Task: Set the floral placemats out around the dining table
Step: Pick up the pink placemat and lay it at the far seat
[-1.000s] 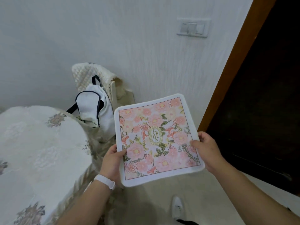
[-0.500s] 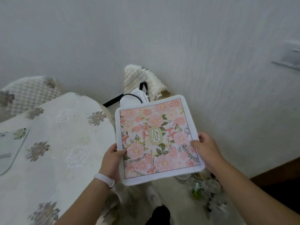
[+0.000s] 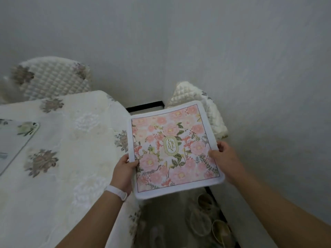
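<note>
Head view shows a floral placemat [image 3: 174, 149] held up in the air by both hands; the left hand [image 3: 123, 171] is closed on its left edge, with the thumb on top, and the right hand [image 3: 223, 161] is closed on its right edge. The mat is held flat and face up, just past the corner of the dining table [image 3: 59, 158]; only its left edge is over the cloth, and the rest hangs over the floor. The table lies to the left of the hands, so the left hand is the nearer one; it is judged that the mat must be carried left and set down on the cloth. The mat looks almost square, so no long side can be told. Two padded chairs are seen, a far chair [image 3: 55, 77] behind the table and a near chair [image 3: 213, 111] behind the mat. Some bowls [image 3: 202, 221] are seen low on the floor under the mat; whether anything is in them cannot be told, as that part is blurred.
</note>
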Motion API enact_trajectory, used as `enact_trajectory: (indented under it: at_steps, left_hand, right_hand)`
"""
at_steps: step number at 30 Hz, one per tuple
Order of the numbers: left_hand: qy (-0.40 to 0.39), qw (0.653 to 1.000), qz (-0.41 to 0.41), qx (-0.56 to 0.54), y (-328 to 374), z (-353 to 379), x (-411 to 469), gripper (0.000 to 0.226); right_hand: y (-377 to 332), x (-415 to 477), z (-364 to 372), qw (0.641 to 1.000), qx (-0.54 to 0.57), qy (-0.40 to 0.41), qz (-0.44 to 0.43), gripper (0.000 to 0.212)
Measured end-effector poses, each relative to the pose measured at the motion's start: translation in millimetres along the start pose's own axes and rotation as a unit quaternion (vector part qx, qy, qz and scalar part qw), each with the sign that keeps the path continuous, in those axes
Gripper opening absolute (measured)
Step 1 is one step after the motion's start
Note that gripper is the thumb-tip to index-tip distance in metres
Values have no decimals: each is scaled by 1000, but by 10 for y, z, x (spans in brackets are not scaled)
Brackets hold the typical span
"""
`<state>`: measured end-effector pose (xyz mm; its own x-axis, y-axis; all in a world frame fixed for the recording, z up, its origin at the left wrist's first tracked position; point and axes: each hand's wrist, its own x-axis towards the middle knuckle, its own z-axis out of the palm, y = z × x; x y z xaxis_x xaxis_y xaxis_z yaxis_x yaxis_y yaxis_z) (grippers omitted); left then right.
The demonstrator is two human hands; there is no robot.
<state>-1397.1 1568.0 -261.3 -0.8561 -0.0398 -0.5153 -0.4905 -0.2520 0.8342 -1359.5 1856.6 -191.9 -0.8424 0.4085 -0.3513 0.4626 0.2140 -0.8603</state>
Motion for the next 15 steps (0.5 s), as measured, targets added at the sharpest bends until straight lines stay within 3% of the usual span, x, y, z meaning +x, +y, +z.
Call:
enact_trajectory:
  at_steps: [8, 15]
  left_hand:
    - [113, 992, 9, -46, 190, -603, 89, 27]
    - [213, 975, 9, -65, 121, -867, -29, 22]
  right_hand:
    - [-352, 533, 803, 992, -70, -92, -49, 18]
    - [-609, 1013, 1413, 961, -161, -194, -112, 15]
